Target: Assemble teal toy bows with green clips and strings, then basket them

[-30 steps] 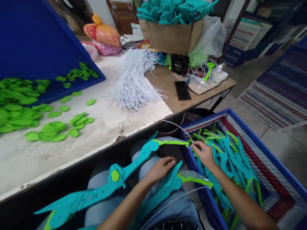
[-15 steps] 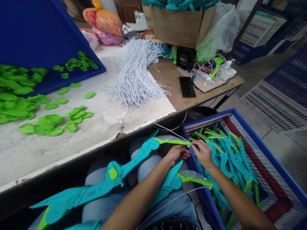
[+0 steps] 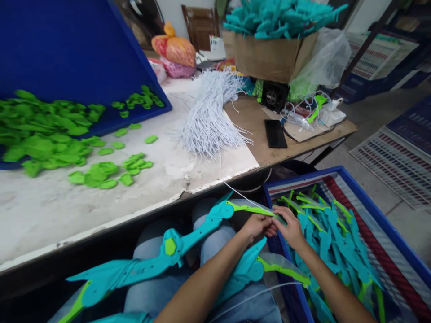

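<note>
A turquoise toy bow [image 3: 198, 231] with bright green limb ends lies across my lap. At its right green tip my left hand [image 3: 260, 227] is closed, thumb and fingers pinching the end. Against the same tip, my right hand [image 3: 289, 228] is closed in a pinch where a white string [image 3: 244, 196] meets the limb. The fingers hide the string's end and the notch. Below my forearms rests a second toy bow [image 3: 247, 267], with another white string [image 3: 262, 291] running from its green tip.
Right of my lap stands a blue crate [image 3: 380, 220] of turquoise-and-green bows. On the table [image 3: 161, 170] lie a bundle of white strings [image 3: 215, 121], loose green pieces [image 3: 101, 174] and a black phone [image 3: 275, 133]. A cardboard box [image 3: 266, 56] holds turquoise parts.
My left hand has come up to the bow's tip and its fingers have closed there. My right hand stays at the tip with its fingers shifted. The whole view has tilted slightly.
</note>
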Demonstrator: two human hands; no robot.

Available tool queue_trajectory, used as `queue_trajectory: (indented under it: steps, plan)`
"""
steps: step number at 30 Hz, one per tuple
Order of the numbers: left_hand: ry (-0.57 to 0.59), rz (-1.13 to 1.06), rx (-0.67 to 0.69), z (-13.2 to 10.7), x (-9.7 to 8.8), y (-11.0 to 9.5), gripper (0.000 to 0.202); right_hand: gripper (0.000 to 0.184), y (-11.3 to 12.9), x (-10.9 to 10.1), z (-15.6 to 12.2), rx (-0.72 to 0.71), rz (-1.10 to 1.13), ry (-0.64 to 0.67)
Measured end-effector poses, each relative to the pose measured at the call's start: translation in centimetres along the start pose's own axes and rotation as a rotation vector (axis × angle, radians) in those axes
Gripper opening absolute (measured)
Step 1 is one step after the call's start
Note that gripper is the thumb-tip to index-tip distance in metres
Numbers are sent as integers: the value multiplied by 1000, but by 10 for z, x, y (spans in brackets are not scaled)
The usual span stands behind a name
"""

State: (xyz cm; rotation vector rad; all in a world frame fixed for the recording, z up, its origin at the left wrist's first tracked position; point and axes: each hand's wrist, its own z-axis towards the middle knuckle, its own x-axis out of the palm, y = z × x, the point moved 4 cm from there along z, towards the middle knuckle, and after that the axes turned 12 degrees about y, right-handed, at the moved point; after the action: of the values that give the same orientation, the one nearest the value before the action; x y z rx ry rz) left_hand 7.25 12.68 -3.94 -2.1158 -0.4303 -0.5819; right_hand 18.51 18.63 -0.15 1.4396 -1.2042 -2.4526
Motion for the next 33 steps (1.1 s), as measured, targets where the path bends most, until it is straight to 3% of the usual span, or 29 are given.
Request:
queue_trajectory:
  steps: [4,7,12,15,18,22,24,27,29,31,33]
  plan:
    - [-134,118,66,-31,-17,-6,18,31,-10,11,-5,28,17,58]
    - [-215,124,171,-77,-34,-19,11,48,-11,12,-6,32,-8,58]
    - [-309,-294,499,-203,-68,-50,14,60,-12,9,-6,28,-54,88]
    - [-578,-512,753,-293,-90,-60,13,59,-17,11,-6,34,-88,106]
    - [-809,-597,933,-359,-98,-52,16,57,-23,12,-5,40,-135,126]
    - [-970,-525,945,-388,-91,-28,26,50,-13,6,10,16,-279,151]
    - [-1008,-505,925,-388,-86,-17,38,47,13,4,27,-56,-357,71]
    - [-1018,-509,920,-387,-82,-8,50,32,84,25,54,-258,-296,20]
    - [-996,-503,927,-389,-82,-7,50,21,145,61,66,-458,-158,123]
    - [-954,-491,922,-389,-81,-7,44,20,203,109,70,-652,-70,338]
    - [-900,-483,907,-385,-80,-5,41,28,245,157,67,-730,-113,581]
